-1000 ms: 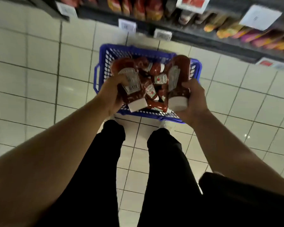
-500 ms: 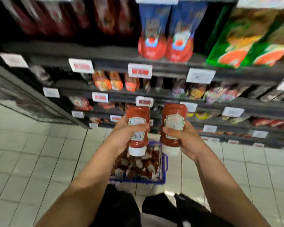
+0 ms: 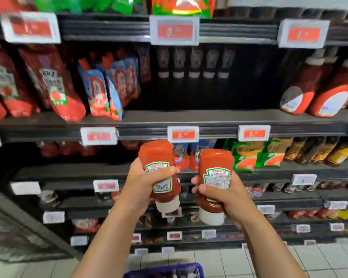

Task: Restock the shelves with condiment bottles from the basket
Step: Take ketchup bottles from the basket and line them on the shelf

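My left hand (image 3: pixel 143 187) grips a red ketchup bottle (image 3: pixel 159 157), white cap pointing down, tilted slightly left. My right hand (image 3: pixel 225 197) grips a second ketchup bottle (image 3: pixel 216 165), also cap down. Both bottles are held up side by side in front of the dark shelves, just below the middle shelf (image 3: pixel 189 117). That shelf has a wide bare stretch at its centre, with a row of matching bottles (image 3: pixel 195 63) standing at the back. The rim of the blue basket (image 3: pixel 169 269) shows at the bottom edge, on the floor.
Red ketchup pouches (image 3: pixel 54 87) and blue pouches (image 3: pixel 107 89) fill the middle shelf's left side; large red bottles (image 3: pixel 313 91) lie at its right. Green packets (image 3: pixel 249 155) and brown bottles (image 3: pixel 319 149) sit one shelf lower. Price tags (image 3: pixel 183 134) line every shelf edge. White tiled floor (image 3: pixel 269 261) lies below.
My view has swung up from the basket to the shelves. Both hands have raised their bottles from the basket to the level of the middle shelves.
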Demonstrator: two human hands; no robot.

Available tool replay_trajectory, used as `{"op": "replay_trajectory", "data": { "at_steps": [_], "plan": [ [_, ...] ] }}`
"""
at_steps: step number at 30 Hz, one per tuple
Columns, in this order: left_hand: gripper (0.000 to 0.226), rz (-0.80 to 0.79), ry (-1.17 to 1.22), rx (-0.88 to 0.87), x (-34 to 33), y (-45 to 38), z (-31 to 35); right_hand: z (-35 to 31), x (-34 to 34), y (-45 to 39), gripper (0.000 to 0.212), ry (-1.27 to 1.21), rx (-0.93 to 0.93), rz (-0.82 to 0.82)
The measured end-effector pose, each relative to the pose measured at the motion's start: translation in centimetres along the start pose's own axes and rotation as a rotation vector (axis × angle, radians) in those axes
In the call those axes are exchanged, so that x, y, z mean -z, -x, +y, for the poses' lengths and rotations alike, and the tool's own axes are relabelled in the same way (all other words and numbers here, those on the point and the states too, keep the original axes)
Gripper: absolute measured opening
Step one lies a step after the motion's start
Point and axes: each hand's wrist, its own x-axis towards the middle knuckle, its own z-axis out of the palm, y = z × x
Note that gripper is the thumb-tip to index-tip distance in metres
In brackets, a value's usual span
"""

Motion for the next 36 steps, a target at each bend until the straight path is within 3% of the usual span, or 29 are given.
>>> {"op": "replay_trajectory", "data": {
  "at_steps": [4, 11, 14, 16, 20, 23, 26, 30, 36],
  "plan": [
    [0.057, -0.113, -0.038, -0.042, 1.9, -2.3, 3.3, -1.2, -3.7, -1.8, 0.07, 0.003, 0.061, 0.06],
    [0.058, -0.251, -0.139, -0.134, 2.6, -6.6, 8.2, -4.2, -5.5, -6.1, 0.061, 0.068, 0.2, 0.155],
    [0.056, -0.23, -0.169, -0.207, 1.2, -9.3, 10.1, -6.5, -4.7, -8.2, 0.062, 0.047, 0.242, 0.142],
    [0.05, -0.227, -0.178, -0.236, -0.2, -11.2, 10.9, -8.2, -4.2, -10.0, 0.051, 0.047, 0.297, 0.119],
    [0.033, -0.183, -0.216, -0.208, -2.7, -15.4, 11.6, -11.4, -2.3, -14.1, 0.042, 0.077, 0.354, 0.134],
    [0.035, -0.039, -0.191, -0.176, -4.2, -18.9, 11.3, -13.0, -0.4, -17.3, 0.051, 0.109, 0.322, 0.146],
    [0.025, 0.011, -0.25, -0.35, -5.0, -22.0, 9.6, -13.3, 1.3, -20.6, 0.063, 0.193, 0.274, 0.194],
    [0.033, 0.053, -0.282, -0.423, -4.1, -25.0, 8.6, -14.0, 2.1, -24.2, 0.089, 0.374, 0.263, 0.187],
    [0.037, 0.072, -0.291, -0.498, -3.4, -27.0, 8.2, -13.7, 2.7, -28.3, 0.078, 0.359, 0.345, 0.118]
  ]
}}
